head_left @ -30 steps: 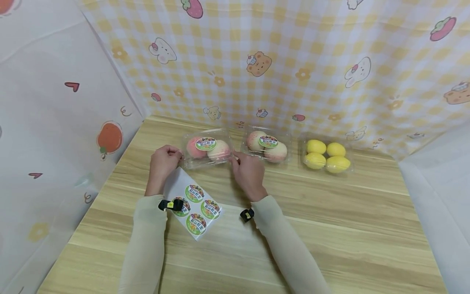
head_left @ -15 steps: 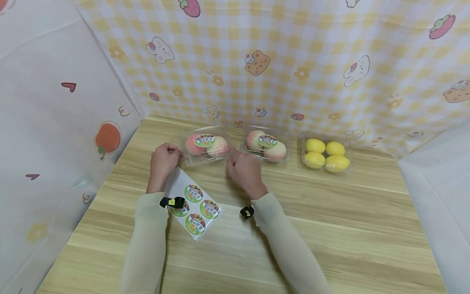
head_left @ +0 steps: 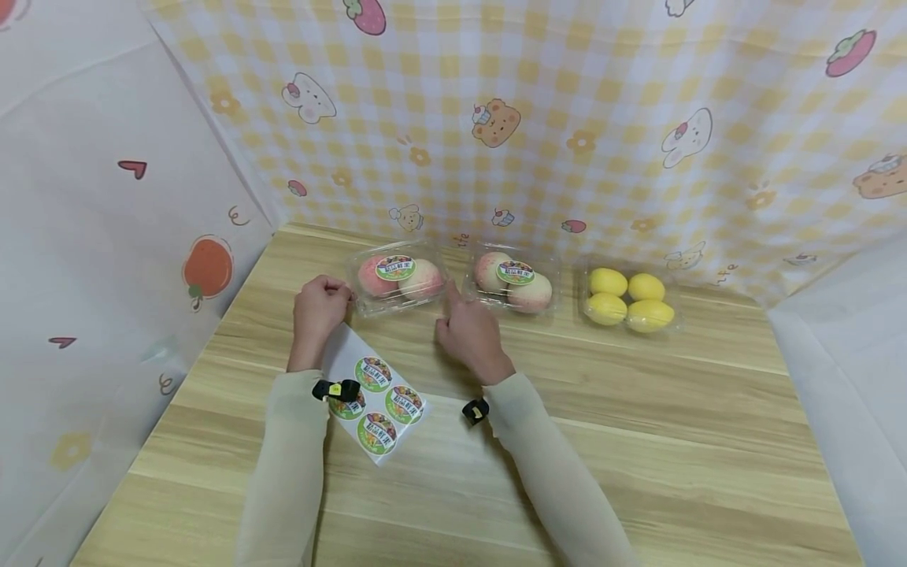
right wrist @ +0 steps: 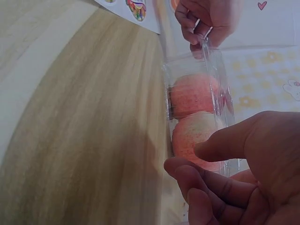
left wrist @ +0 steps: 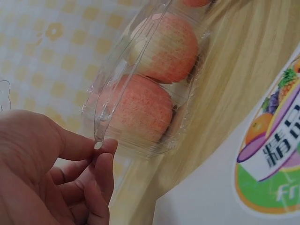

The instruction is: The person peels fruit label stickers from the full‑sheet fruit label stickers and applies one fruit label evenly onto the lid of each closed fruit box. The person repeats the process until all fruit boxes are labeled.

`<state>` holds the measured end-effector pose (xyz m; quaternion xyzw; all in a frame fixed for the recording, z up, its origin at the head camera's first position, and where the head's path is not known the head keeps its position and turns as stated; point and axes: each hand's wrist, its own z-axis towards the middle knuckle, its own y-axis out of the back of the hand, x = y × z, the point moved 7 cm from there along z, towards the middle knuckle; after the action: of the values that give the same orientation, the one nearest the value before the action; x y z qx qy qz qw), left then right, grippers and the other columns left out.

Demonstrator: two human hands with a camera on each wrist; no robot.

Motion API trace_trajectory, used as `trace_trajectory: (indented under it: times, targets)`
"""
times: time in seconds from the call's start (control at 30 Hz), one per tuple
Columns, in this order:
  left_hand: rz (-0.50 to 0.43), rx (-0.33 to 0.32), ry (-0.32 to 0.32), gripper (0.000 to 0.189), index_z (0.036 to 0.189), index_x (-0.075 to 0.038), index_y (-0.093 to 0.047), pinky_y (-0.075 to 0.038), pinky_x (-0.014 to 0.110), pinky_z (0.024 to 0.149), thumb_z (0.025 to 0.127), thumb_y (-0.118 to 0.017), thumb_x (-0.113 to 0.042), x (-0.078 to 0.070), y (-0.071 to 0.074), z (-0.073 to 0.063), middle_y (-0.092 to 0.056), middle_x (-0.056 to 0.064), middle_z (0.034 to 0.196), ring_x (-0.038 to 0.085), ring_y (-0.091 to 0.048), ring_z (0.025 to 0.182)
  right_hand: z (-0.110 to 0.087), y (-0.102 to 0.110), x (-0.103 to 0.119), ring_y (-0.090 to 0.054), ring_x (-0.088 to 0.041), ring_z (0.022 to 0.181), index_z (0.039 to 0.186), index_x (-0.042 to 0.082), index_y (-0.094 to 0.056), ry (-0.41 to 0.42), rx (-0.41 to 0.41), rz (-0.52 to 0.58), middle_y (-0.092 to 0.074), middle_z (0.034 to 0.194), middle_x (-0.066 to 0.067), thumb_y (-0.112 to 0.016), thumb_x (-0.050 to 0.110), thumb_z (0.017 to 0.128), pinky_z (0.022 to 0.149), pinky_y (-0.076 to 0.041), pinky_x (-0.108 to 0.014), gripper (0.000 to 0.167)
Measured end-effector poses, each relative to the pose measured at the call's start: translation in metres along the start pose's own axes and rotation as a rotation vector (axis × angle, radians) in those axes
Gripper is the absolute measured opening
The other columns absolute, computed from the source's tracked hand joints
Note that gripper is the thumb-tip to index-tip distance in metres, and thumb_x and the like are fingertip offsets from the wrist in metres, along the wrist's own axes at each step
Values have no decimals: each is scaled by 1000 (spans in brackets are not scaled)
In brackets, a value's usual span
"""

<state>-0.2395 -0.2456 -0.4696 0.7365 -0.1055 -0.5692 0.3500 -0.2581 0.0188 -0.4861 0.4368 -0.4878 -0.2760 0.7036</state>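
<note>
In the head view, a clear plastic fruit box (head_left: 368, 308) holds two pinkish peaches (head_left: 421, 280), with a round fruit sticker (head_left: 395, 268) on its lid. My left hand (head_left: 317, 311) pinches the box's left end; the left wrist view shows thumb and index finger on the plastic rim (left wrist: 99, 136). My right hand (head_left: 473, 331) is at the box's right end, its index finger extended to the near corner. In the right wrist view, a gap shows between its thumb (right wrist: 225, 143) and fingers, and part of the box is hidden behind them.
A sheet of round stickers (head_left: 340, 346) lies partly under my left wrist. Right of the box stand a second clear box (head_left: 553, 303) with two peaches and a sticker, then a box of several lemons (head_left: 648, 315). A checked curtain (head_left: 567, 181) hangs behind the table.
The peach box has shifted slightly back and sits flatter. My right thumb has come away from its corner, leaving the index finger extended there. My left hand keeps its pinch.
</note>
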Motion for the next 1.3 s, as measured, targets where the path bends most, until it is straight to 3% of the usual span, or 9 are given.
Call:
trace_trajectory:
  times: [0.23, 0.43, 0.6, 0.73, 0.9, 1.03, 1.17, 1.3]
  targets:
    - [13, -47, -25, 29, 120, 1, -74, -48, 37, 76, 109, -59, -21, 0, 0, -2, -77, 19, 108, 32, -68, 91, -7, 8, 3, -47, -21, 46, 170, 1, -34, -63, 74, 86, -48, 55, 0, -67, 19, 98, 44, -43, -41, 81]
    - [10, -44, -23, 32, 122, -1, -74, -48, 41, 82, 107, -61, -26, 3, 1, -5, -75, 18, 110, 34, -68, 95, -15, 17, 1, -58, -18, 56, 173, 12, -33, -90, 99, 187, -63, 70, 3, -71, 22, 101, 53, -48, -39, 82]
    - [11, -71, -8, 38, 125, -3, -72, -48, 43, 84, 107, -63, -34, 6, 8, -15, -75, 18, 112, 36, -69, 100, -28, 33, -5, -62, -11, 62, 166, 11, -47, -77, 58, 267, -71, 81, 7, -72, 21, 101, 58, -51, -33, 70]
    - [14, -112, -36, 36, 122, -3, -73, -46, 41, 80, 107, -64, -35, 2, 17, -23, -75, 17, 109, 35, -69, 96, -42, 54, -15, -68, -12, 69, 148, 4, -66, -60, -10, 311, -76, 86, 3, -74, 19, 101, 65, -55, -35, 50]
    - [11, -146, -104, 33, 118, -5, -75, -46, 39, 76, 107, -64, -34, -20, 25, -33, -77, 14, 106, 32, -69, 90, -59, 85, -39, -71, -19, 76, 126, 3, -78, -82, -117, 323, -78, 88, -3, -74, 17, 102, 73, -56, -39, 28]
    - [-18, -156, -188, 29, 117, -4, -76, -48, 40, 72, 107, -66, -30, -44, 24, -46, -79, 13, 105, 31, -71, 85, -71, 108, -61, -72, -19, 75, 118, 4, -81, -138, -178, 343, -80, 88, -3, -73, 16, 104, 69, -55, -35, 20]
    - [-49, -128, -297, 23, 114, -3, -77, -52, 41, 73, 106, -70, -24, -70, 12, -60, -79, 13, 102, 31, -74, 86, -80, 129, -82, -71, -21, 72, 116, 3, -81, -186, -232, 363, -80, 88, -5, -72, 16, 105, 61, -50, -27, 19]
    - [-54, -64, -413, 20, 111, -4, -77, -56, 43, 73, 104, -72, -23, -98, -8, -77, -79, 11, 97, 28, -74, 84, -88, 151, -101, -73, -24, 71, 113, 1, -82, -234, -303, 399, -80, 87, -11, -72, 14, 106, 58, -51, -20, 18]
